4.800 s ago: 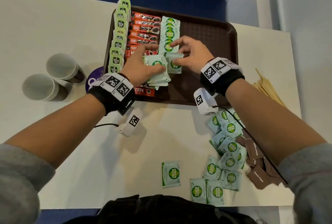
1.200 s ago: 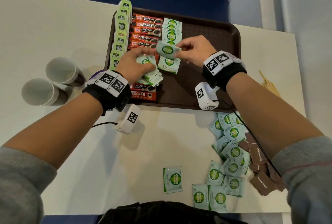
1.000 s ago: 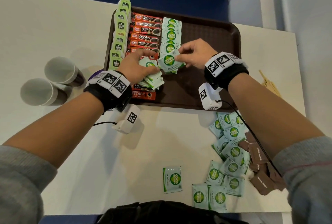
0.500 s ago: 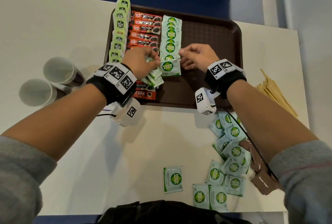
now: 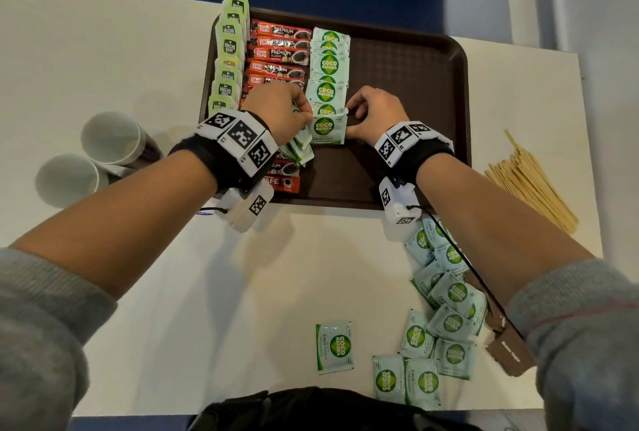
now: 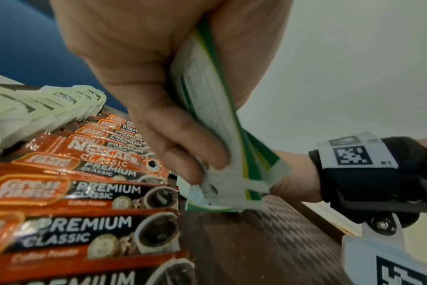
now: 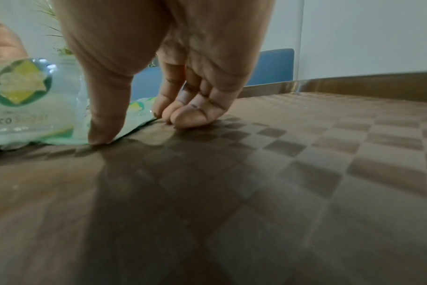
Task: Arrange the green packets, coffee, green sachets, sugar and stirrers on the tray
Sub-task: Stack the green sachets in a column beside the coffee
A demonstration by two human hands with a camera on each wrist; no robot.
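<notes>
Bench (image 5: 103, 50) first: a pale top carrying the brown tray (image 5: 408, 92), with two paper cups (image 5: 86, 157) off to the person's left and the wooden stirrers (image 5: 529, 181) lying to the right, not yet on the tray. On the tray three columns run away from the person: green packets (image 5: 228, 50) along the left rim, red coffee sticks (image 5: 280, 54) beside them, then the green sachets (image 5: 328, 64) overlapping like tiles.

A second ago the right hand (image 5: 375, 116) carried one sachet in the air above the column; now that newest sachet (image 5: 326, 128) lies flat at the near end of the row, and both hands have dropped to it. The right hand grasps nothing: its thumb and fingertips (image 7: 183, 117) press against the sachet's right edge, squaring it up. The left hand (image 5: 276, 112) stays clenched round a fan of spare sachets (image 6: 222, 135) and nudges the opposite corner, though how firmly it touches is hard to tell from where I stand. So the column has grown by one, with many still to go.

Loose sachets (image 5: 446, 309) are heaped on the bench near the right forearm, one stray sachet (image 5: 333, 347) apart from them, and brown sugar packets (image 5: 508, 351) peek out beneath. Each sachet is pale mint, flat and crinkly, with a round green and yellow logo.
</notes>
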